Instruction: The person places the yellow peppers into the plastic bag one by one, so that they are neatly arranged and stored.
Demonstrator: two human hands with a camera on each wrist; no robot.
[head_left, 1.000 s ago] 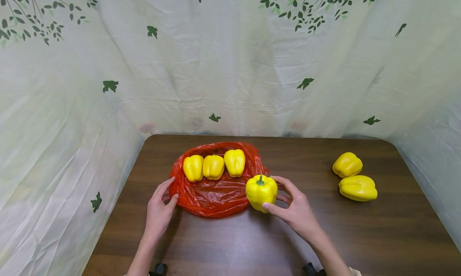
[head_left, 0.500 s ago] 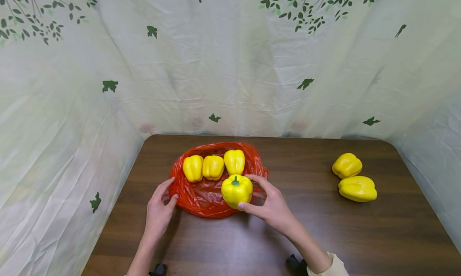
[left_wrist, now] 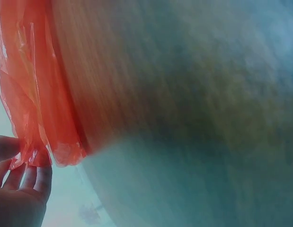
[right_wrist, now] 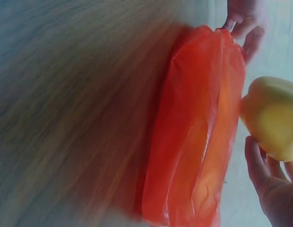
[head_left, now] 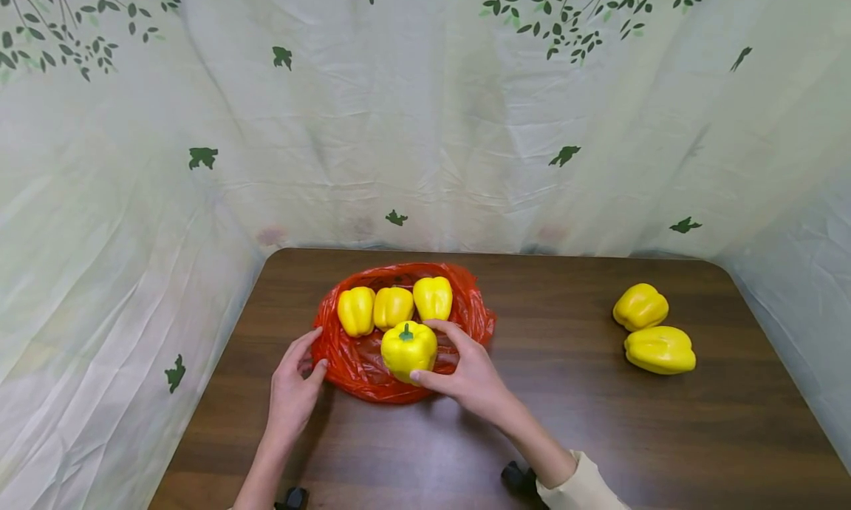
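Note:
A red plastic bag [head_left: 372,381] lies spread on the table with its mouth facing up, three yellow bell peppers [head_left: 394,308] inside along its far side. At its left rim, my left hand [head_left: 295,381] pinches the plastic between thumb and fingers; the left wrist view shows the bag's edge [left_wrist: 35,153] between them. My right hand [head_left: 468,373] grips another yellow bell pepper [head_left: 407,351] from the right, stem up, over the near half of the bag. The right wrist view has this pepper [right_wrist: 274,118] above the level of the bag's rim.
Two more yellow bell peppers lie close together at the table's right: one behind [head_left: 640,307], one in front [head_left: 660,350]. The brown wooden table [head_left: 552,296] ends at a pale leaf-patterned cloth [head_left: 452,162] that hangs behind and at both sides.
My right hand has carried its bell pepper leftward, from beside the bag's right rim to over the bag's near middle. My left hand stays at the left rim.

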